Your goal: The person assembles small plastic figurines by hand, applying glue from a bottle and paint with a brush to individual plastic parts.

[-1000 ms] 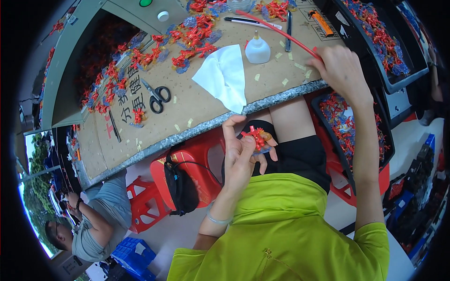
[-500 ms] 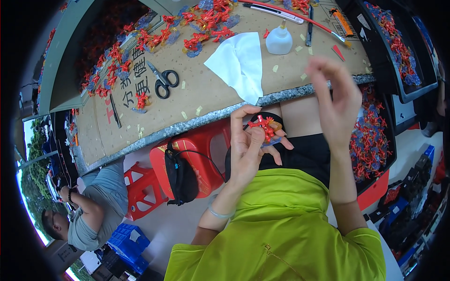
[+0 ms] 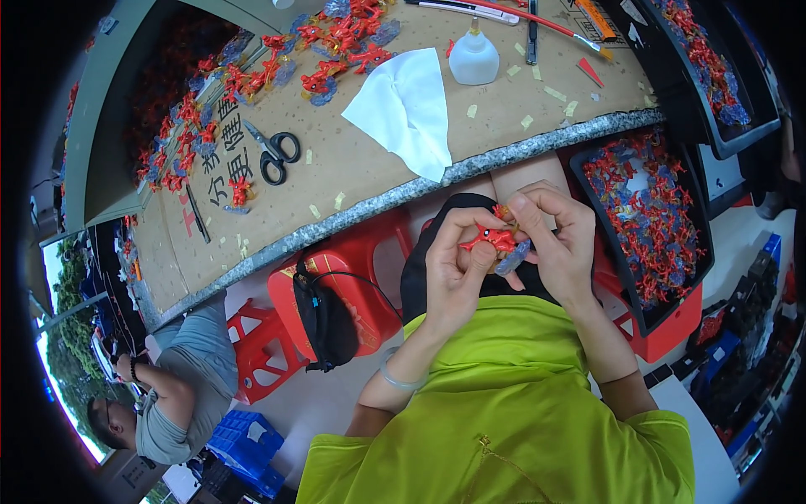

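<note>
Since half a second ago, the right hand [image 3: 561,239] has come down and inward from beside the table edge to meet the left hand [image 3: 457,269], and the small red figure [image 3: 499,239] has turned, its head now facing the left of the frame. It sits between the two hands a little right of the picture's centre, over the person's lap and below the granite-edged table [image 3: 327,168]. The left thumb and bent forefinger pinch its red body from the left and below. The right thumb and fingertips are drawn close together at its upper right, seeming to meet the yellow part there; whether they grip it or merely touch it cannot be told. Its long axis appears to run from the head at left down to the clear blue piece [image 3: 512,259] at lower right, so the left hand lies at the head end, while the blue piece slants toward the right palm. Neither hand is clearly nearer, since the figure fills the narrow gap between their fingertips. Above, on the tabletop and well apart from both hands, lie the white cloth [image 3: 407,109], the squeeze bottle [image 3: 474,63] and the red-handled brush [image 3: 554,29].
</note>
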### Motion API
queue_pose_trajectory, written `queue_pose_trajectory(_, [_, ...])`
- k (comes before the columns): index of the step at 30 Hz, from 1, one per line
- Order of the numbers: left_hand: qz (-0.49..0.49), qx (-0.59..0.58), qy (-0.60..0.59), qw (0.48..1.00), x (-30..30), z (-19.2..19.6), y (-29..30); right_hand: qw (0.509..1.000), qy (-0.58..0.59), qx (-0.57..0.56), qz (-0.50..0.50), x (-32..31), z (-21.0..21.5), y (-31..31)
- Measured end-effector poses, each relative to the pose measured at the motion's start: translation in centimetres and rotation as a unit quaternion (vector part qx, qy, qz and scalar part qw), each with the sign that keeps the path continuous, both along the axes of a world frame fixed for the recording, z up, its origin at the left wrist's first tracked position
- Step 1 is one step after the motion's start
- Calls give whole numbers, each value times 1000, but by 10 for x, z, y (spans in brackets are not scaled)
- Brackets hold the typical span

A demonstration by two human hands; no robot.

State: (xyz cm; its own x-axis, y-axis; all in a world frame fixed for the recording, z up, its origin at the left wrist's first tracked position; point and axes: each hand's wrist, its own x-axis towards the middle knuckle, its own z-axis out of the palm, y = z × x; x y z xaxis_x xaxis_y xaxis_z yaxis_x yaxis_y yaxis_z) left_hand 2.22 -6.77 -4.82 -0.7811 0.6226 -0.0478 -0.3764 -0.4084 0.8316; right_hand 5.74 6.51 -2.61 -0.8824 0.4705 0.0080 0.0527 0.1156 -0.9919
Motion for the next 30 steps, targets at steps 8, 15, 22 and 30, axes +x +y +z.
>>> queue_pose_trajectory(8, [42,-12,13,999,-2,-2,1,998,16,-44,51,-4,11,8])
queue_pose_trajectory(15, [34,40,-51,997,-5,7,-5,984,93,133,-72,-55,-9,35])
queue_pose_trajectory(22, [51,26,-17,998,-9,3,-12,960,156,229,-33,-107,-19,37])
queue_pose_trajectory(30, [60,9,8,998,-14,17,-10,986,131,103,-12,-116,-14,42])
